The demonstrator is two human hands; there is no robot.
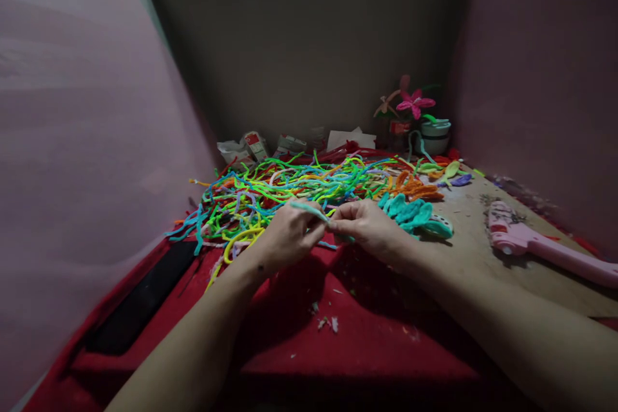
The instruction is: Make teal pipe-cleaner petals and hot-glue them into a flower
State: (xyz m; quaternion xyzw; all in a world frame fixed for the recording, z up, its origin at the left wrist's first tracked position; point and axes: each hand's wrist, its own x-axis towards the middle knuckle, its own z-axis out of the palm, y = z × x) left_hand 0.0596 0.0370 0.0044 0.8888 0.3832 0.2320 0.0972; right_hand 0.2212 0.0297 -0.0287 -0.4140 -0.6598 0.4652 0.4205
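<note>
A light teal pipe cleaner (309, 209) runs across the top of my left hand (292, 232), whose fingers are closed in a pinch on it. Fingertip to fingertip with it, my right hand (364, 225) pinches the same pipe cleaner near its end. Behind both hands spreads a tangled heap of pipe cleaners (299, 183) in green, yellow, blue, orange and other colours. Just right of my right hand lie teal petal-like loops (408, 211), with orange ones (418, 187) behind them. The fingers hide part of the held piece.
A pink hot glue gun (541, 241) lies on a board (468, 212) at the right. A black flat object (142, 299) rests on the red cloth (290, 347) at left. Small scraps (328, 322) lie in front. A pot (434, 135) and pink flower (415, 103) stand at the back.
</note>
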